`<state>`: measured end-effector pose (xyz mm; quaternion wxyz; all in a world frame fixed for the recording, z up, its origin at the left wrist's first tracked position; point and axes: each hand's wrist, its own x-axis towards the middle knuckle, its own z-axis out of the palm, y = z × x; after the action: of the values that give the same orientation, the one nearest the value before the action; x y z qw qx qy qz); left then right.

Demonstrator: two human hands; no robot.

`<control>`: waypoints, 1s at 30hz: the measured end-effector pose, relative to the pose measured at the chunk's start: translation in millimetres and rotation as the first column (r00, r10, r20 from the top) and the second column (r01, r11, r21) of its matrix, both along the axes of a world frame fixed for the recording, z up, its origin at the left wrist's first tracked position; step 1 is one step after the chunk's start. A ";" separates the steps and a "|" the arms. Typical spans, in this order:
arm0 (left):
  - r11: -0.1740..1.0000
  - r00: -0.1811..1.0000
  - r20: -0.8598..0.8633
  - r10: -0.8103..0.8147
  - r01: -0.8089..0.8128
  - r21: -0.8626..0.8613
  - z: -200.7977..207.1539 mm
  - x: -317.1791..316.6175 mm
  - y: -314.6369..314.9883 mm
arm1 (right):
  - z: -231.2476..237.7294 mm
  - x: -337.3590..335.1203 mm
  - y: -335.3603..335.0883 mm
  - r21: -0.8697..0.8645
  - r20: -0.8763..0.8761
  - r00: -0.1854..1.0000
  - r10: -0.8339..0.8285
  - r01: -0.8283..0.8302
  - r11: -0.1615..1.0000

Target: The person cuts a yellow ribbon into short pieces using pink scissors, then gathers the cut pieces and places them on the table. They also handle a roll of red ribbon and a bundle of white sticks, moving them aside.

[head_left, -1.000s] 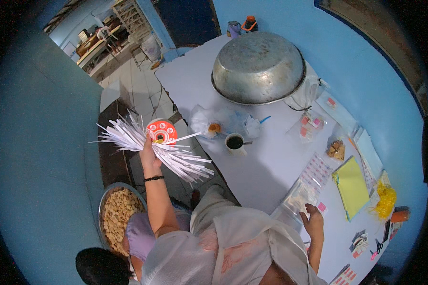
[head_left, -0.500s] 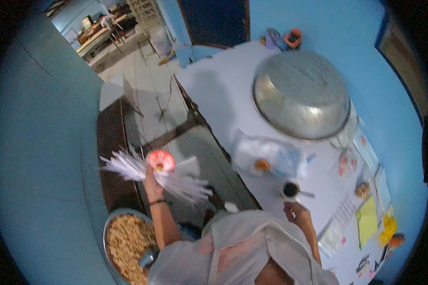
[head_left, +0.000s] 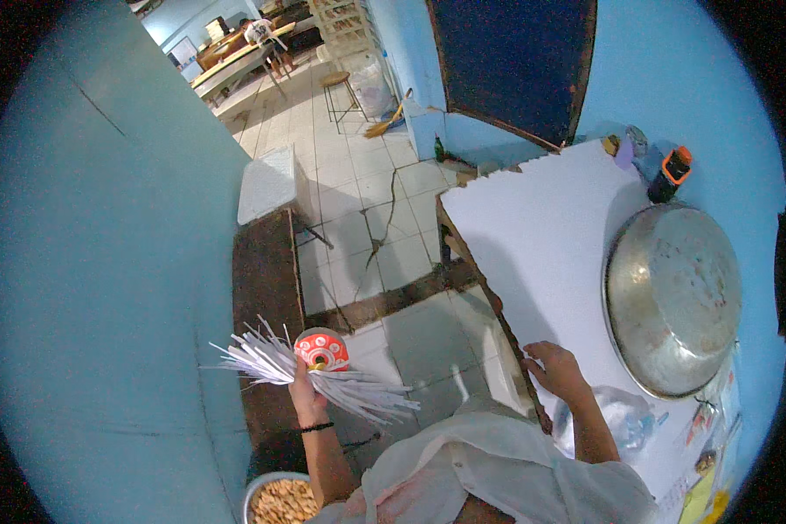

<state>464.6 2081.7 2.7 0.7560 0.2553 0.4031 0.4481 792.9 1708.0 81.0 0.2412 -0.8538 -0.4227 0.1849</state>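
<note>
My left hand (head_left: 306, 395) is closed round a bundle of thin white paper strips (head_left: 367, 390), which fan out to both sides of it. A round red-and-white spool (head_left: 330, 342) with a hole in its middle sits against the strips, above the fingers of that hand. Over the left edge of the white-covered table (head_left: 533, 227) is my right hand (head_left: 557, 371), its fingers bent and apart, with nothing seen in it. Close to the right forearm lies a clear plastic bag (head_left: 616, 424), partly hidden by the arm.
An upturned metal basin (head_left: 672, 297) takes up the table's right side, below a black-and-orange object (head_left: 670, 175). At lower left stands a basin of light brown pieces (head_left: 281, 500). A white box (head_left: 271, 185) rests beyond a dark bench (head_left: 266, 271). Far off, a person (head_left: 262, 35) bends over a table.
The view has swung so that the table and basin appear further right. My right hand is now off the dark cup and at the table edge, fingers apart. The left still holds the strips.
</note>
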 end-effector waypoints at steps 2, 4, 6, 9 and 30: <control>0.999 0.999 0.046 -0.023 0.022 0.029 5.5 24.8 43.2 | -11.6 21.1 35.1 0.024 0.015 1.000 0.014 -0.015 1.000; 0.998 0.998 0.039 -0.049 0.048 0.031 7.6 59.1 92.5 | -23.5 52.6 72.2 0.000 0.017 1.000 -0.016 0.016 1.000; 0.993 0.992 0.069 -0.105 0.100 0.062 2.8 96.9 130.6 | -37.4 92.7 105.9 -0.023 0.033 0.999 -0.035 0.036 0.999; 0.984 0.986 0.124 -0.114 0.095 0.149 -8.4 154.8 209.4 | -51.5 170.7 203.9 -0.018 0.109 0.993 -0.037 0.039 0.999; 0.988 0.989 -0.020 0.149 -0.149 0.036 -61.8 476.8 850.6 | -379.9 514.5 656.8 -0.682 -0.098 0.979 -0.178 0.064 0.728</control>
<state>941.4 2932.4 -59.0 0.7112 0.2426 0.4219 0.5073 1307.4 2364.8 -298.9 -0.0410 -0.8914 -0.2498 0.3759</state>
